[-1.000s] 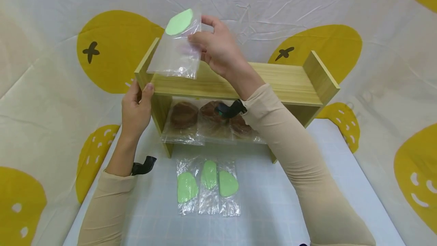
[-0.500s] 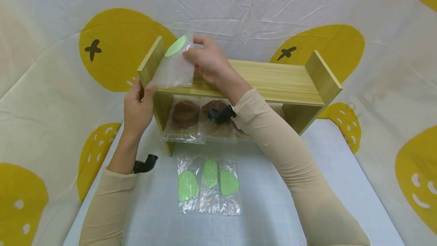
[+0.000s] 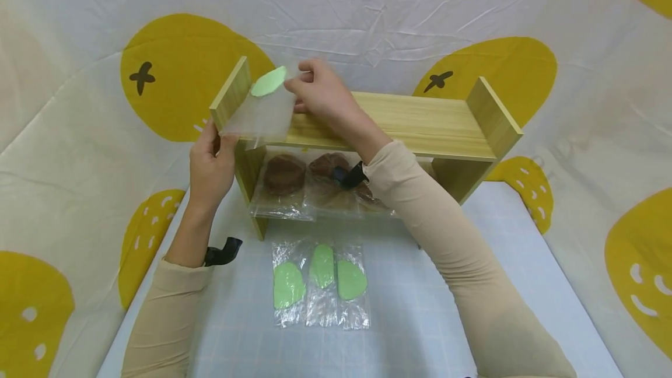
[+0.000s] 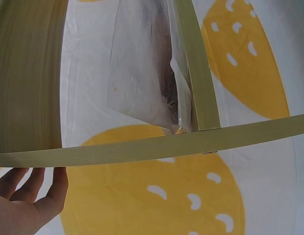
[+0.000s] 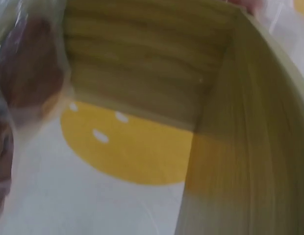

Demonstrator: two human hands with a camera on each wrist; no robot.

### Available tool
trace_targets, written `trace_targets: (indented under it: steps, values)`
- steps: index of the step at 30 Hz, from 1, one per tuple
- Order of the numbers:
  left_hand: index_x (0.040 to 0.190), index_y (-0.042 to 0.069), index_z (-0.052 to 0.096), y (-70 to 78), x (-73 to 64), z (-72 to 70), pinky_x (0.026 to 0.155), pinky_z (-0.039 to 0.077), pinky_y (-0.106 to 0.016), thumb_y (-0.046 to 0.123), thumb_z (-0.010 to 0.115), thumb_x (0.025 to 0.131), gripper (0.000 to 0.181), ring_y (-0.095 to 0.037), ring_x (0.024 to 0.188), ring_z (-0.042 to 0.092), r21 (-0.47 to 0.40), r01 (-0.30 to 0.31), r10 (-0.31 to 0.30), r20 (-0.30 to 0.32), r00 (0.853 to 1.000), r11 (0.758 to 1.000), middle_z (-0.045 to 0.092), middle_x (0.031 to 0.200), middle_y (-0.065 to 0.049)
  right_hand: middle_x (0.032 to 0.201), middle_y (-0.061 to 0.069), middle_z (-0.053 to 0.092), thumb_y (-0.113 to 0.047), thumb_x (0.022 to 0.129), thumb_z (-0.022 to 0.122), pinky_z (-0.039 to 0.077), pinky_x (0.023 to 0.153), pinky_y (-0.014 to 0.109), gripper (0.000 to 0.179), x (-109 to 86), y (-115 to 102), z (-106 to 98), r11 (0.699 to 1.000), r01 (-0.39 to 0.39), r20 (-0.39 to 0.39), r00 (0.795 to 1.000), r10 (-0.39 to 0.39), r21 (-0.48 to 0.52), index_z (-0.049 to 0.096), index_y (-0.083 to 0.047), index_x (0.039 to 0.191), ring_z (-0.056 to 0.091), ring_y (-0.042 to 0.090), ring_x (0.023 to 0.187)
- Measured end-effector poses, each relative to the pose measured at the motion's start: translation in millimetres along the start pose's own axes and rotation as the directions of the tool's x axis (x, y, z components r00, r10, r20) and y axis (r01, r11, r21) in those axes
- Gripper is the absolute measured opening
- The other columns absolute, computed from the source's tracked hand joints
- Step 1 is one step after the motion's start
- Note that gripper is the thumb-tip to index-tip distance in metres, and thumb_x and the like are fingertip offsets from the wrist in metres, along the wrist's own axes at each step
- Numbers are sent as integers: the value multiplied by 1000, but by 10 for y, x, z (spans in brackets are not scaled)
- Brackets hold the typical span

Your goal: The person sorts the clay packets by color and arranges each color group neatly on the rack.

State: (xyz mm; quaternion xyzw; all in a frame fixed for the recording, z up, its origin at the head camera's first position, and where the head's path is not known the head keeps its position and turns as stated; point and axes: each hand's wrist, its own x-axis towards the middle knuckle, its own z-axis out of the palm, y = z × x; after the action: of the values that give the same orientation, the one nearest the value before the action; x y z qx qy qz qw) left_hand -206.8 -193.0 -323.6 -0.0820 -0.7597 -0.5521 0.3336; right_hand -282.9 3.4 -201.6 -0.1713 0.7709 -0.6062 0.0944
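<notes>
My right hand [image 3: 328, 95] pinches the right edge of a clear plastic bag [image 3: 262, 118] with a flat, light-green piece [image 3: 269, 81] in it. The bag lies over the left end of the top board of a small wooden shelf [image 3: 415, 124], its lower edge at the board's front. My left hand [image 3: 212, 162] grips the shelf's left side at the top board; in the left wrist view its fingers [image 4: 55, 188] touch the side panel's edge. On the lower board lie several bags with round brown pieces [image 3: 284, 175], partly hidden by my right forearm.
In front of the shelf, three clear bags with green pieces [image 3: 322, 267] lie side by side on the pale checked tablecloth [image 3: 415, 337]. Raised side panels [image 3: 493, 115] end the top board. A white cloth with yellow shapes [image 3: 194, 74] hangs behind.
The right hand has brought the bag with the green piece down and slightly left, from above the shelf to the left end of its top board. The left hand keeps its grip on the side.
</notes>
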Motion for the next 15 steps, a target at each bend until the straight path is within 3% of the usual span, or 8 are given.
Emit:
trace_targets:
  steps: [4, 7, 11, 15]
  values:
    - [140, 11, 58, -7, 9, -6, 92, 50, -31, 21, 56, 104, 38, -14, 108, 58, -2, 0, 0, 4, 1000, 1000, 63, 129, -3, 133, 12, 56, -18, 99, 60, 51, 84, 27, 58, -43, -7, -107, 989, 55, -42, 997, -61, -138, 38, -2, 151, 61, 21, 102]
    - [141, 11, 57, -18, 15, -11, 93, 49, -30, 20, 55, 104, 38, -14, 110, 58, -7, -4, 4, 7, 1000, 1000, 63, 131, -3, 134, 9, 54, -21, 100, 60, 49, 88, 28, 55, -111, -15, -179, 984, 82, -47, 995, -90, -160, 41, -6, 150, 60, 20, 111]
    - [140, 8, 57, -45, 19, -12, 91, 47, -27, 18, 54, 104, 37, -12, 109, 57, -12, -1, 1, 4, 1000, 1000, 63, 130, -5, 131, 10, 55, -18, 100, 62, 50, 91, 32, 52, -264, -25, -245, 988, 144, -24, 989, -145, -50, 45, -6, 147, 58, 25, 116]
    - [141, 6, 56, -73, 22, -12, 89, 45, -26, 16, 53, 105, 37, -11, 107, 57, -3, 6, -6, -1, 1000, 1000, 62, 130, -9, 126, 11, 59, -14, 100, 60, 51, 90, 34, 47, -488, -33, -297, 971, 234, -4, 972, -234, 39, 48, -4, 144, 60, 28, 112]
